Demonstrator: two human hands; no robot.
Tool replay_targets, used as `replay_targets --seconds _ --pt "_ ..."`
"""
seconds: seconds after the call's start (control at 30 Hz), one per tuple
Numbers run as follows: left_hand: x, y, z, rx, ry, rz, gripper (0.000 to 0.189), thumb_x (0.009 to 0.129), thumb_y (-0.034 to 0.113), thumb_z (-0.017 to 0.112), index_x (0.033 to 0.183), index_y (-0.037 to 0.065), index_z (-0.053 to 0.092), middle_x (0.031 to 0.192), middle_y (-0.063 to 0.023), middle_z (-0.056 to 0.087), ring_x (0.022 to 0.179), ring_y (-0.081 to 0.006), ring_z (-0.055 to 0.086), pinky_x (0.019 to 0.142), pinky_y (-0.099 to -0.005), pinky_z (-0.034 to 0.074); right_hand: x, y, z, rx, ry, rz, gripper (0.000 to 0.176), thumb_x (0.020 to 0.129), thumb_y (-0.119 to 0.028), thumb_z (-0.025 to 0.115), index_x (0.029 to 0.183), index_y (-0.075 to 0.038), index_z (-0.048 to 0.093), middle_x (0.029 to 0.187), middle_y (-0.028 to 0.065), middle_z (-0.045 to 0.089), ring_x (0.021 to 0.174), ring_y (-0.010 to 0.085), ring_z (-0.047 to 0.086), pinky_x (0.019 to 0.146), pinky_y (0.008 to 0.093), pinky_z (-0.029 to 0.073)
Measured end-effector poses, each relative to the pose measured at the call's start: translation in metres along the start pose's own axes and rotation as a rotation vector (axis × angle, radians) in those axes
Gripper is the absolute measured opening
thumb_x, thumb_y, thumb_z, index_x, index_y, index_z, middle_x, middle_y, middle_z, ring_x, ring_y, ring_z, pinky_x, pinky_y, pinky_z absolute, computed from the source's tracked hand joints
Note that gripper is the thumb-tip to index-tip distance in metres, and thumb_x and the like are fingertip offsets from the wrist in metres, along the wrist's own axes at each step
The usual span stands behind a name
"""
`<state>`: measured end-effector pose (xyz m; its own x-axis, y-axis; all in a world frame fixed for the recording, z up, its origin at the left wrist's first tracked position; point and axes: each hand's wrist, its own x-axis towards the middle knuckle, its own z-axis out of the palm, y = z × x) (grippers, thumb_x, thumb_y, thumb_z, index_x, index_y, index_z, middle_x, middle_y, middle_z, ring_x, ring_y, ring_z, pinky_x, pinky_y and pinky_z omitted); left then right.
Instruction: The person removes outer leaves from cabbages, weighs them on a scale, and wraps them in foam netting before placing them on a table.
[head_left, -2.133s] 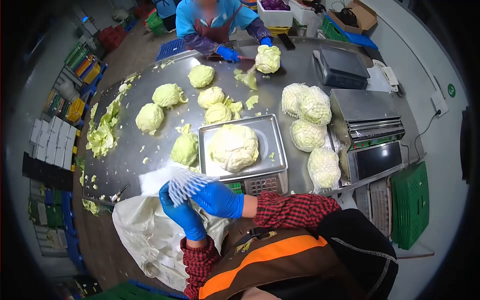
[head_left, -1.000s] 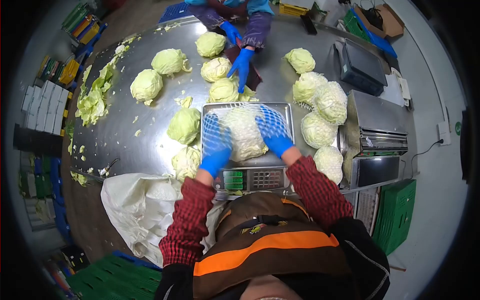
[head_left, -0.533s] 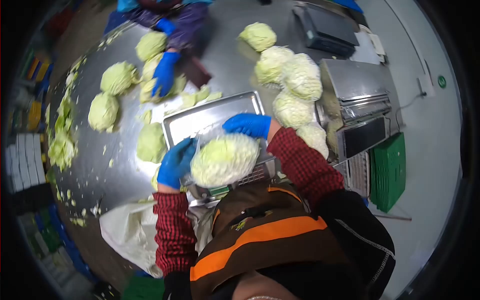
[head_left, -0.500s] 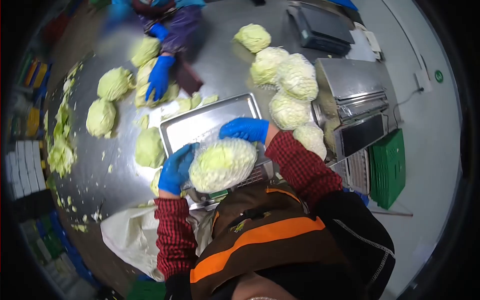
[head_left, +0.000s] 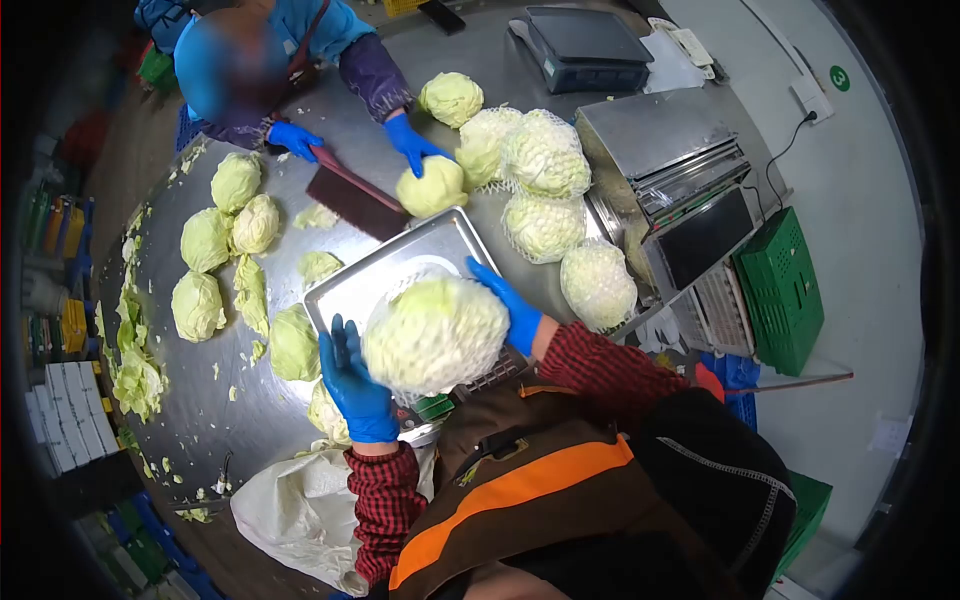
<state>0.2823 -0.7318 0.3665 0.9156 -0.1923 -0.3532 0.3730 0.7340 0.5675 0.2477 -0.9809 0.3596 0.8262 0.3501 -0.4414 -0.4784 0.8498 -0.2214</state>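
A pale green cabbage (head_left: pixel 435 335) in a white mesh net, slightly blurred, sits between my two blue-gloved hands above a steel tray (head_left: pixel 472 235). Against its left side is my left hand (head_left: pixel 358 390), fingers stretched upward. My right hand (head_left: pixel 512 312) presses along its upper right side, the thumb side hidden. Close to my left hand lies a bare cabbage (head_left: pixel 293 343), with another cabbage (head_left: pixel 328 412) partly hidden below it. Part of a scale with a green display (head_left: pixel 434 407) shows under the held cabbage.
Across the steel table (head_left: pixel 270 400), a co-worker's gloved hand (head_left: pixel 415 145) touches a cabbage (head_left: pixel 432 187); their other hand holds a brush (head_left: pixel 355 195). Several netted cabbages (head_left: pixel 545 155) stand beside a metal wrapping machine (head_left: pixel 665 150). Leaf scraps (head_left: pixel 135 365) line the left edge.
The netted cabbage has turned between my hands, and my right hand has moved from its top to its right side. The co-worker has shifted a cabbage rightward, and the brush now shows clearly.
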Motion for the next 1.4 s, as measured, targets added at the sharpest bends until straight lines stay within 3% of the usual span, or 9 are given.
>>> replay_targets --seconds 0.33,0.4,0.7,0.83,0.93,0.97,1.07,1.17,1.4 --pt "0.062 -0.050 0.122 0.653 -0.295 0.203 0.030 0.088 0.015 0.055 0.112 -0.004 0.056 0.112 -0.0116 0.058 0.104 -0.0204 0.054 0.093 -0.0304 0.039 -0.074 -0.065 0.004 0.040 0.100 -0.224 0.056 0.085 -0.015 0.055 0.135 0.001 0.034 0.131 0.0135 0.046 0.119 0.0256 0.047 0.101 0.0402 0.038" --pt "0.102 -0.052 0.137 0.233 -0.149 -0.028 0.029 0.090 0.016 0.051 0.113 -0.001 0.056 0.114 -0.0124 0.057 0.106 -0.0251 0.055 0.092 -0.0335 0.044 -0.056 -0.115 -0.012 -0.120 0.097 -0.480 0.057 0.085 -0.020 0.054 0.134 0.000 0.035 0.131 0.0142 0.046 0.119 0.0271 0.047 0.102 0.0414 0.037" --pt "0.220 -0.149 0.142 1.098 -0.170 0.149 0.037 0.081 0.023 0.066 0.109 -0.001 0.059 0.104 -0.0139 0.062 0.096 -0.0225 0.059 0.084 -0.0307 0.045 0.069 -0.371 -0.010 -0.785 0.588 -1.270 0.048 0.074 -0.016 0.073 0.114 0.000 0.052 0.107 0.0115 0.059 0.095 0.0191 0.057 0.082 0.0321 0.047" --pt "0.238 -0.139 0.130 1.388 -0.158 0.294 0.035 0.077 0.023 0.069 0.103 0.001 0.061 0.098 -0.0159 0.062 0.092 -0.0273 0.060 0.082 -0.0329 0.046 0.117 -0.444 -0.069 -0.799 0.727 -0.585 0.048 0.077 -0.030 0.066 0.115 -0.002 0.056 0.108 0.0117 0.062 0.094 0.0245 0.060 0.086 0.0349 0.046" --pt "0.272 -0.114 0.095 1.427 -0.018 0.568 0.030 0.075 0.020 0.071 0.097 0.003 0.062 0.094 -0.0144 0.061 0.089 -0.0294 0.059 0.081 -0.0369 0.045 0.132 -0.462 -0.072 -2.458 1.177 0.160 0.051 0.077 -0.033 0.062 0.121 -0.007 0.052 0.114 0.0178 0.058 0.099 0.0338 0.058 0.088 0.0396 0.045" --pt "0.277 -0.100 0.091 1.523 0.087 0.539 0.033 0.073 0.019 0.072 0.100 0.003 0.061 0.098 -0.0144 0.060 0.093 -0.0298 0.057 0.083 -0.0381 0.045 0.138 -0.447 -0.062 -2.455 1.156 0.183 0.051 0.077 -0.033 0.062 0.121 -0.007 0.052 0.114 0.0178 0.058 0.099 0.0338 0.058 0.088 0.0396 0.045" --pt "0.288 -0.094 0.096 1.637 -0.116 0.634 0.042 0.071 0.020 0.073 0.107 0.004 0.059 0.108 -0.0156 0.057 0.102 -0.0311 0.054 0.087 -0.0382 0.044 0.177 -0.414 -0.055 -2.349 0.669 -0.929 0.058 0.075 -0.041 0.064 0.121 -0.008 0.051 0.111 0.0152 0.056 0.100 0.0334 0.055 0.085 0.0416 0.046" --pt "0.286 -0.112 0.129 2.080 -0.588 0.560 0.080 0.061 0.031 0.079 0.129 0.007 0.044 0.127 -0.0215 0.045 0.117 -0.0408 0.041 0.096 -0.0438 0.039 0.234 -0.374 -0.055 -2.369 0.262 -0.735 0.085 0.061 -0.051 0.074 0.129 -0.011 0.042 0.115 0.0188 0.051 0.107 0.0366 0.051 0.089 0.0433 0.043" --pt "0.319 -0.119 0.117 1.989 -0.285 0.345 0.099 0.054 0.038 0.083 0.134 0.005 0.036 0.129 -0.0217 0.044 0.119 -0.0356 0.043 0.097 -0.0416 0.039 0.272 -0.326 -0.029 -2.366 0.505 -0.447 0.123 0.048 -0.053 0.081 0.143 -0.013 0.014 0.139 0.0243 0.030 0.126 0.0410 0.033 0.101 0.0483 0.035"
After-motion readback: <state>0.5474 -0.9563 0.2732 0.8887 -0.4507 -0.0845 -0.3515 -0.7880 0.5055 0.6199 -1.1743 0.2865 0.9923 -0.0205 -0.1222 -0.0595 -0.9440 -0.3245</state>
